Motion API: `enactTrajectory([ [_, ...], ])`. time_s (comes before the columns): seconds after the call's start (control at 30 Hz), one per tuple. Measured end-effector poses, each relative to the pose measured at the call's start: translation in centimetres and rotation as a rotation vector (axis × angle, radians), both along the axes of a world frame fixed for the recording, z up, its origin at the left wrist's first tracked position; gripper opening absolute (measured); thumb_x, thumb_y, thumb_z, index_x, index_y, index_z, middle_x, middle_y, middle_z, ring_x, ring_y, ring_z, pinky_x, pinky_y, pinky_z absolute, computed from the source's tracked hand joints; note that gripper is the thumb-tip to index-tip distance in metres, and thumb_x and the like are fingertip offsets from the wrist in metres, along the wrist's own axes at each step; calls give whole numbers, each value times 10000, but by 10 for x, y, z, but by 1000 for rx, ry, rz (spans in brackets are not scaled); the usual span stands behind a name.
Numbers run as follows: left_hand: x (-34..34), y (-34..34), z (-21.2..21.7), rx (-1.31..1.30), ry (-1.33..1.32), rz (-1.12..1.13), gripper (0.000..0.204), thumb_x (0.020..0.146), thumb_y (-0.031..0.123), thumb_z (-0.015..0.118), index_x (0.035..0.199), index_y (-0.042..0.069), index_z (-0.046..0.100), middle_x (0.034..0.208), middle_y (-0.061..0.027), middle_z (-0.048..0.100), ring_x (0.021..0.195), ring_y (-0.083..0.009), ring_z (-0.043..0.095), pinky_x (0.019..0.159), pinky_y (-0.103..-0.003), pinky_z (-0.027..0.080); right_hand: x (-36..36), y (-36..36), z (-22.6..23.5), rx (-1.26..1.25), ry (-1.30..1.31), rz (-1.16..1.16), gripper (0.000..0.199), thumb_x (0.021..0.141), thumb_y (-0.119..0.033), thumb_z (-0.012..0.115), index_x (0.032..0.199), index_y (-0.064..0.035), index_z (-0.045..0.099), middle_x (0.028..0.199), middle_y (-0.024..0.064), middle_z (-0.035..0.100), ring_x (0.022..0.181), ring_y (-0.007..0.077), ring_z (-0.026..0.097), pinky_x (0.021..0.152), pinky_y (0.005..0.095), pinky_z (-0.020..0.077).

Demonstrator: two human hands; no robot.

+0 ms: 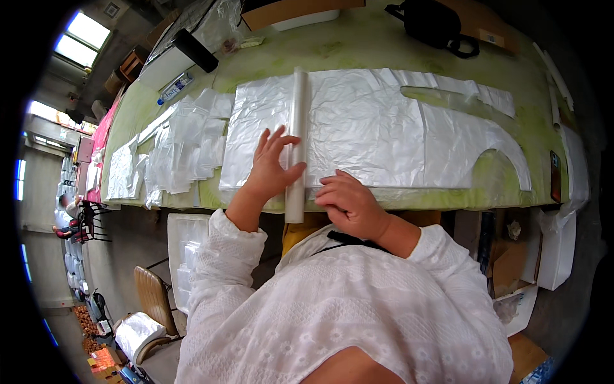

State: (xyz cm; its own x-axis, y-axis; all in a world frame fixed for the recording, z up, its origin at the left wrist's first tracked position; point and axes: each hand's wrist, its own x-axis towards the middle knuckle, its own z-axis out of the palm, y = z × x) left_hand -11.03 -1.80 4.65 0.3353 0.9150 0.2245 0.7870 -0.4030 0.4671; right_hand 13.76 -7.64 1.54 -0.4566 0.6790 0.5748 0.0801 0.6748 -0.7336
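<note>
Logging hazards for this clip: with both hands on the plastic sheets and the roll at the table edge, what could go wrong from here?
1. The white roll overhangs the near edge of the green table; if the left hand lifts, it might roll or tip off.
2. The right hand presses the cut plastic sheet close to the edge, so the thin film could slide or wrinkle.
3. The loose bag stack alongside could get dragged out of order.

A green table (pixel 358 48) carries plastic bags (pixel 377 128) and a black pouch (pixel 432 22).
</note>
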Motion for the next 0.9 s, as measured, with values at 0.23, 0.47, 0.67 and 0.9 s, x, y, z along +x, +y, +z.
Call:
enactTrajectory([
  [0.23,-8,-28,3,46,68,220,425,867,19,560,1278,65,657,1527,-177,497,1497,-403,330,1222,-475,305,25,-7,-10,-40,108,-33,247,784,58,696,1002,-59,686,1034,102,690,1043,331,651,976,473,507],
  [0.47,-36,-3,21,161,427,505,670,933,76,521,1580,81,345,1628,-210,333,1534,-412,241,1250,-456,255,27,-6,-10,38,43,-6,234,786,29,722,997,-65,685,1033,99,686,1032,319,644,978,469,503],
  [0.67,-47,8,-4,-156,479,655,934,924,518,655,1609,20,259,1653,-234,274,1530,-416,255,1259,-451,216,24,-11,-6,81,-84,-43,185,812,-34,720,986,-89,687,1006,75,683,1017,299,645,1045,505,476],
  [0.9,-120,29,14,-328,441,764,888,897,505,694,1590,81,337,1478,-220,523,1384,-407,487,1145,-458,398,20,-14,-4,82,-123,-66,171,810,-52,723,972,-96,691,988,60,685,998,285,649,1052,513,470],
])
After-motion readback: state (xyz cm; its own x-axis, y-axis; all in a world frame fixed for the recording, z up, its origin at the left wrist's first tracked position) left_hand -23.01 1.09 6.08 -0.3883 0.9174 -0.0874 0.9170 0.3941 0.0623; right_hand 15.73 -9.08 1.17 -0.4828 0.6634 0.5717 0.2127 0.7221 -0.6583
